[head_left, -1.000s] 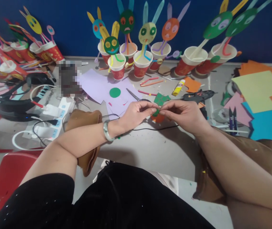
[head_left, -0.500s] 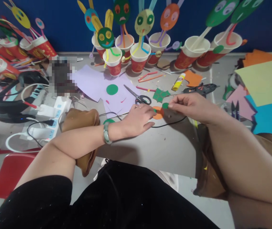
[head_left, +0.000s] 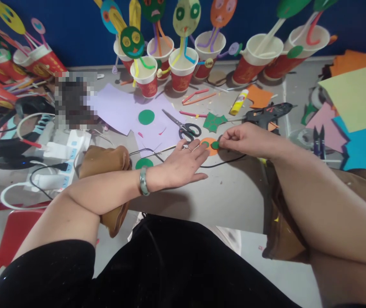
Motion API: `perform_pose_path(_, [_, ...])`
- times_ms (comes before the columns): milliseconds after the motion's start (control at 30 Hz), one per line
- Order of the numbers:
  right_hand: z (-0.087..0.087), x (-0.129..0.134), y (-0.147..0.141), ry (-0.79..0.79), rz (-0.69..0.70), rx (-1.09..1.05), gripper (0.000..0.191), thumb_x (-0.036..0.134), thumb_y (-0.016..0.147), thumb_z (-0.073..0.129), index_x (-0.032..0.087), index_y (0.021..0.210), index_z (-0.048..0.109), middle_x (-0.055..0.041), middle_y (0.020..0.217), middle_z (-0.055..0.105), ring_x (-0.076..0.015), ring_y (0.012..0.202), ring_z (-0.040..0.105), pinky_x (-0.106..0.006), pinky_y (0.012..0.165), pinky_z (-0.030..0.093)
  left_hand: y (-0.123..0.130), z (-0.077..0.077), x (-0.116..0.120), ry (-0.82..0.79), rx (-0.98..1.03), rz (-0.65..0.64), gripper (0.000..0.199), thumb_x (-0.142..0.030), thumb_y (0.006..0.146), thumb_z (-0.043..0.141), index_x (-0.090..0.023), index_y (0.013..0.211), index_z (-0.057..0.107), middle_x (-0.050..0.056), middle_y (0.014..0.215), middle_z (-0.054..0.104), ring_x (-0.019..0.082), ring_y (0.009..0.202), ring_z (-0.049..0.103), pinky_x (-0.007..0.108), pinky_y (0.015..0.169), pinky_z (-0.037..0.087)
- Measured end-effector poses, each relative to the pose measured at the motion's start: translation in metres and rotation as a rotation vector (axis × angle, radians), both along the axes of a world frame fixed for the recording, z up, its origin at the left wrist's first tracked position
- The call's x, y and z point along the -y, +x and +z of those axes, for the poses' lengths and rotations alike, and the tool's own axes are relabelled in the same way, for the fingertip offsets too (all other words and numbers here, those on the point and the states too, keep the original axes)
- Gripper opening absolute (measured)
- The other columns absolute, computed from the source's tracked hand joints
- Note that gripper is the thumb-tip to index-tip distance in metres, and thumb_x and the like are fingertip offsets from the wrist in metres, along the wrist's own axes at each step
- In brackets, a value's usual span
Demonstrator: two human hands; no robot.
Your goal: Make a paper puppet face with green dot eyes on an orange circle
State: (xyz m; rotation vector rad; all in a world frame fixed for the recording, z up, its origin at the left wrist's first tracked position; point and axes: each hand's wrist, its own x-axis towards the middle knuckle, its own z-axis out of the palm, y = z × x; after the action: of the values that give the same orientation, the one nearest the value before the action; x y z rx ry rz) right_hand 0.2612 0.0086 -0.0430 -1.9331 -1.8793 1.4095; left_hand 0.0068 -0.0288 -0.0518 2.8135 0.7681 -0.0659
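Observation:
An orange paper circle [head_left: 212, 150] lies on the table between my two hands. My right hand [head_left: 239, 139] pinches a small green paper circle [head_left: 215, 145] at its edge, over the right part of the orange one. My left hand [head_left: 183, 164] rests with fingers spread, its fingertips at the left side of the orange circle beside another small green circle [head_left: 205, 143]. Behind them lie black-handled scissors [head_left: 189, 129] and a green paper scrap with holes cut in it [head_left: 215, 123]. A larger green circle [head_left: 146, 117] sits on purple paper [head_left: 115, 111].
Red paper cups [head_left: 183, 72] with paper-faced figures line the back. A black glue gun [head_left: 268, 114] and a yellow glue stick [head_left: 239, 102] lie behind my right hand. A black cable crosses under my left hand. Coloured sheets [head_left: 354, 96] lie right; a power strip [head_left: 73, 158] left.
My right hand has brought the small green circle left, from beside the orange circle to over it. The left fingers have spread a little more. The whole view has shifted slightly.

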Motion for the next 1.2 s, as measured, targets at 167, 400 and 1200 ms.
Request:
perform_pose_path(167, [0.001, 0.001, -0.004, 0.023, -0.010, 0.046, 0.029, 0.047, 0.080, 0.080, 0.021, 0.073, 0.071, 0.0024, 0.058, 0.056, -0.0120, 0.057, 0.045, -0.030, 0.057, 0.034, 0.001, 0.001, 0.000, -0.007, -0.010, 0.004, 0.067, -0.052, 0.108, 0.059, -0.004, 0.154, 0.055, 0.026, 0.168, 0.050, 0.042, 0.154, 0.045, 0.054, 0.122, 0.033])
perform_pose_path(400, [0.001, 0.002, -0.008, 0.069, 0.005, 0.108, 0.027, 0.046, 0.082, 0.079, 0.022, 0.072, 0.071, 0.0020, 0.059, 0.060, -0.0128, 0.058, 0.048, -0.030, 0.058, 0.037, 0.000, 0.002, 0.000, -0.022, -0.007, 0.003, 0.066, -0.050, 0.108, 0.059, -0.005, 0.156, 0.054, 0.026, 0.171, 0.048, 0.042, 0.154, 0.045, 0.055, 0.122, 0.033])
perform_pose_path(1200, [-0.010, 0.002, -0.009, 0.162, 0.056, 0.065, 0.022, 0.033, 0.080, 0.076, 0.024, 0.063, 0.064, -0.0054, 0.065, 0.066, -0.0222, 0.068, 0.061, -0.037, 0.063, 0.046, 0.000, -0.001, 0.002, -0.016, 0.042, 0.044, 0.067, -0.050, 0.105, 0.063, -0.007, 0.156, 0.053, 0.030, 0.166, 0.047, 0.044, 0.154, 0.042, 0.059, 0.121, 0.032])
